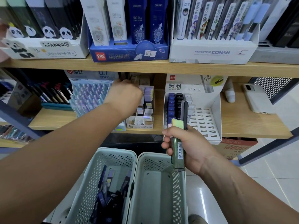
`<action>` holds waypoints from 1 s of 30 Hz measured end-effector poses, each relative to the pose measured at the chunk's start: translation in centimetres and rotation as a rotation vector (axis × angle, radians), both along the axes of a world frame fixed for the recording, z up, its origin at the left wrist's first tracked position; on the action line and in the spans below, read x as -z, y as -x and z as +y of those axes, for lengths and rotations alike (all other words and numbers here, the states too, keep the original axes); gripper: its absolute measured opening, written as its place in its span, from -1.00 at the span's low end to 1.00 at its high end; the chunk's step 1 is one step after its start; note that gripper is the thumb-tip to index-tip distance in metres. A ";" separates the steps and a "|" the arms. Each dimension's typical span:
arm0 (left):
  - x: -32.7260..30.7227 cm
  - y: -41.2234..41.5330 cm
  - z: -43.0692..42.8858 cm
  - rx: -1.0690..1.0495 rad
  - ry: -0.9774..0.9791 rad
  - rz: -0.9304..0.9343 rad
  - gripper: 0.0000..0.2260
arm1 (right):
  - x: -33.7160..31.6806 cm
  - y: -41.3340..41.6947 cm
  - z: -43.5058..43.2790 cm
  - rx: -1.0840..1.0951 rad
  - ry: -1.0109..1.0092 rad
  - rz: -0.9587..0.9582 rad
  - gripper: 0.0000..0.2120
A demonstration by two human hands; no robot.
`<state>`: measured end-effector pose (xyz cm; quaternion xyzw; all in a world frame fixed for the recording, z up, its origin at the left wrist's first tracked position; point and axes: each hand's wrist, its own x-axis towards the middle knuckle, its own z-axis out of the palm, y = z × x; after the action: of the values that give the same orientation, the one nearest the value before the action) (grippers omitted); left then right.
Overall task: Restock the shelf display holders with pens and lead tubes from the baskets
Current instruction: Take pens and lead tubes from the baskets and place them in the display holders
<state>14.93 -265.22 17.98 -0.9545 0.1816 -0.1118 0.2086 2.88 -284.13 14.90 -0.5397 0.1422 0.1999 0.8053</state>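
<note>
While lead tubes are clasped in the right grip above the right basket rim, the left grip is set deep in the shelf holder. Whether it is closed cannot be told.

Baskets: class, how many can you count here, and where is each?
2. The left basket sits at bottom centre with dark tubes inside; the right basket stands against it, below the right hand. Others may be hidden.

- Baskets are coloured pale mint, with dotted perforations
- Lead tube is tinted green, capped yellow-green
- Panda box is printed black-on-white
- Deli box is done in deep blue
</note>
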 end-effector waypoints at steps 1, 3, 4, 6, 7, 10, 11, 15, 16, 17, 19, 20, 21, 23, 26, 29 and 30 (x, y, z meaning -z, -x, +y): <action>-0.1 0.0 0.1 -0.004 0.005 -0.001 -0.92 | 0.0 0.0 0.0 -0.004 -0.004 0.001 -0.88; -0.1 0.1 0.2 0.000 0.004 -0.013 -0.89 | 0.0 0.0 0.1 -0.014 -0.011 0.000 -0.88; -0.2 0.2 0.3 0.006 0.005 -0.020 -0.87 | 0.0 0.0 0.1 -0.021 -0.017 -0.003 -0.87; -0.3 0.3 0.4 0.017 0.013 -0.027 -0.82 | -0.2 0.1 0.2 -0.030 -0.025 -0.004 -0.89; -0.4 0.4 0.4 0.023 0.017 -0.032 -0.80 | -0.3 0.1 0.2 -0.033 -0.025 -0.003 -0.87; -0.4 0.7 0.6 0.046 0.032 -0.046 -0.79 | -0.4 0.0 0.3 -0.054 -0.021 -0.007 -0.80; -0.5 0.8 0.7 0.055 0.045 -0.048 -0.80 | -0.4 0.0 0.4 -0.062 -0.024 -0.009 -0.79; -0.6 1.3 0.9 0.072 0.102 -0.082 -0.86 | -0.4 0.0 0.6 -0.079 -0.016 -0.009 -0.75; -0.6 1.4 1.0 0.067 0.113 -0.093 -0.85 | -0.4 0.1 0.6 -0.081 -0.016 -0.008 -0.74; -0.6 1.5 1.0 0.067 0.128 -0.101 -0.84 | -0.4 0.1 0.6 -0.081 -0.017 -0.008 -0.73; -0.4 1.6 1.2 0.077 0.155 -0.100 -0.79 | -0.4 0.0 0.6 -0.078 -0.017 -0.008 -0.74; -0.3 1.6 1.2 0.085 0.162 -0.096 -0.76 | -0.4 0.0 0.5 -0.076 -0.017 -0.008 -0.74; -0.2 1.7 1.3 0.099 0.168 -0.096 -0.76 | -0.4 0.0 0.5 -0.075 -0.016 -0.009 -0.74; -0.1 1.9 1.4 0.126 0.183 -0.100 -0.77 | -0.4 0.0 0.5 -0.073 -0.017 -0.008 -0.74; 0.1 2.3 1.4 0.147 0.222 -0.085 -0.75 | -0.5 0.0 0.5 -0.074 -0.021 -0.005 -0.73; 0.3 2.8 1.5 0.184 0.293 -0.050 -0.76 | -0.6 0.1 0.5 -0.082 -0.023 -0.003 -0.71; 0.4 2.9 1.6 0.189 0.302 -0.040 -0.76 | -0.6 0.1 0.5 -0.085 -0.023 -0.003 -0.70</action>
<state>11.98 -263.60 17.57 -0.9512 0.2475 -0.1760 0.0548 2.76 -283.64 15.51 -0.5361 0.1156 0.2347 0.8026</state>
